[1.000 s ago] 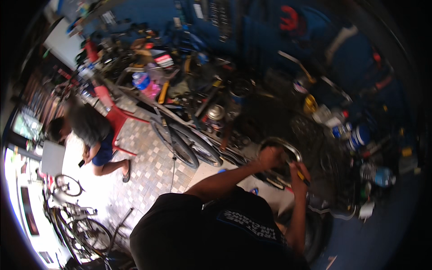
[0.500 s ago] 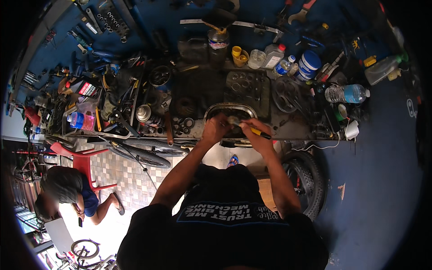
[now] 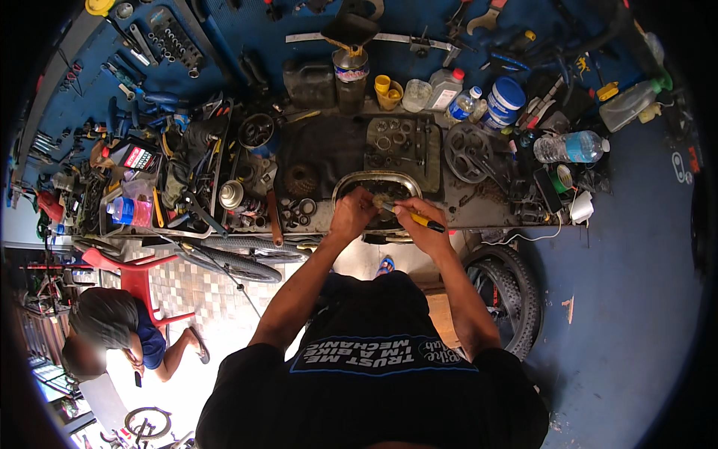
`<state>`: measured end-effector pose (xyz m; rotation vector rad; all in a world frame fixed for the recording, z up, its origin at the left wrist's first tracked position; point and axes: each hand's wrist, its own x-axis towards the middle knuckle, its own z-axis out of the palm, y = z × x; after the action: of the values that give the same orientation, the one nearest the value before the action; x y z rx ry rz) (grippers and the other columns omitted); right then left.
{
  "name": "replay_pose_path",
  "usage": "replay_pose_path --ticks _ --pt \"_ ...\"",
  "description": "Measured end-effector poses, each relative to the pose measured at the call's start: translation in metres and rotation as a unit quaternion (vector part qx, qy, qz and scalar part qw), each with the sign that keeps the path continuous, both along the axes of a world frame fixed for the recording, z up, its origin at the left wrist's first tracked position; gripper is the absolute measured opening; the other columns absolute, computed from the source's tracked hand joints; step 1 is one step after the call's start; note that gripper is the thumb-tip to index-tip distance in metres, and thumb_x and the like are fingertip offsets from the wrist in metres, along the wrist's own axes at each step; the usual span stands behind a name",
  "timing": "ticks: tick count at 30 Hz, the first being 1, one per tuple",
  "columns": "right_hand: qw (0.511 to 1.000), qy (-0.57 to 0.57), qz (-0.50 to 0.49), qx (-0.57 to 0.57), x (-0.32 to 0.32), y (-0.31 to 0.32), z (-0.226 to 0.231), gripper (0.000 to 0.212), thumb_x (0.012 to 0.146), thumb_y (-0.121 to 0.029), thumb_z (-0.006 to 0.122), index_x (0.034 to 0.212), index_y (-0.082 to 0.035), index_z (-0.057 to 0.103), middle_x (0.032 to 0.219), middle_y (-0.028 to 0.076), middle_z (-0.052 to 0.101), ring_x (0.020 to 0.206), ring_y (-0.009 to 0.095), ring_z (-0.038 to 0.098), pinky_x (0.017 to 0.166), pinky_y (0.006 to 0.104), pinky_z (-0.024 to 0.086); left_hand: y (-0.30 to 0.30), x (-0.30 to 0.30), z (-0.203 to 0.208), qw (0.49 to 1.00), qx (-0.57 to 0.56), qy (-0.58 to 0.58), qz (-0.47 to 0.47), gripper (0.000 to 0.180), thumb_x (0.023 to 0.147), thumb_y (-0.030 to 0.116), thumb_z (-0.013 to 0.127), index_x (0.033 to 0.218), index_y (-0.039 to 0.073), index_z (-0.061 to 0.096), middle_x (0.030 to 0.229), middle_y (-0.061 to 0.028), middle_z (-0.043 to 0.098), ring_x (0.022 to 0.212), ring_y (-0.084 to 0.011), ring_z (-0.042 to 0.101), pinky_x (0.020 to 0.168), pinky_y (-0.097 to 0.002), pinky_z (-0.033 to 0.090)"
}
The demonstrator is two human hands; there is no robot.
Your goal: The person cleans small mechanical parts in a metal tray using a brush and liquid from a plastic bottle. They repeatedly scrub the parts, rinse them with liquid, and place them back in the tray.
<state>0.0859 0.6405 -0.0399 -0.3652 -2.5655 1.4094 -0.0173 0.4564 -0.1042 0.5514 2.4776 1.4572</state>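
right hand (image 3: 421, 223) grips a yellow-handled tool (image 3: 429, 223) by the counter's (image 3: 479, 218) front edge; left hand (image 3: 354, 215), hold unclear, is beside its tip.

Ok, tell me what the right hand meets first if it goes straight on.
Probably the small item by the left hand, just ahead of the right hand, though depth is unclear.

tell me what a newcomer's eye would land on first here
Probably the left hand and right hand at the front edge of the bench, over a shiny-rimmed metal tray, the right gripping a yellow-and-black-handled tool. Next, perhaps, the bright red chair at lower left, beside a person in dark clothes.
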Motion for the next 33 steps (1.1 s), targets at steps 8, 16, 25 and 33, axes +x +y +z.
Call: replay_pose_path --ticks 8,16,25,33 --pt "0.993 0.023 0.009 0.119 0.013 0.021 -0.015 0.027 0.094 -0.027 0.081 0.112 -0.007 0.076 0.100 0.010 0.076 0.091 0.030 0.069 0.085 0.0391 0.056 -0.009 -0.005 0.002 0.997 0.069 0.024 -0.011 0.032 0.088 0.016 0.086 0.116 0.005 0.077 0.092 -0.0132 0.075 0.085 -0.0219 0.074 0.076 -0.0354 0.058" --pt "0.943 0.072 0.076 0.315 0.012 0.022 -0.038 0.038 0.092 -0.018 0.079 0.129 -0.016 0.072 0.119 0.008 0.075 0.110 0.031 0.064 0.098 0.0459 0.051 -0.021 -0.016 -0.002 0.998 -0.007 0.049 -0.031 0.031 0.091 0.012 0.081 0.121 0.006 0.076 0.104 -0.0166 0.076 0.086 -0.0276 0.075 0.077 -0.0394 0.060" --pt "0.934 0.036 0.099 0.341 0.021 0.030 -0.044 0.047 0.090 -0.007 0.071 0.136 -0.017 0.069 0.132 0.009 0.069 0.124 0.033 0.058 0.106 0.0494 0.045 -0.014 -0.001 0.111 0.987 -0.004 0.156 -0.048 0.026 0.090 0.012 0.081 0.115 0.009 0.075 0.112 -0.0143 0.071 0.101 -0.0346 0.071 0.084 -0.0450 0.059" --pt "0.953 0.062 0.033 0.295 0.019 0.026 -0.022 0.038 0.092 -0.010 0.068 0.130 -0.013 0.072 0.129 0.009 0.069 0.122 0.034 0.058 0.103 0.0490 0.046 -0.021 0.010 0.027 0.991 -0.089 0.053 -0.081 0.025 0.089 0.015 0.082 0.112 0.012 0.073 0.118 -0.0124 0.062 0.106 -0.0360 0.069 0.088 -0.0474 0.059"
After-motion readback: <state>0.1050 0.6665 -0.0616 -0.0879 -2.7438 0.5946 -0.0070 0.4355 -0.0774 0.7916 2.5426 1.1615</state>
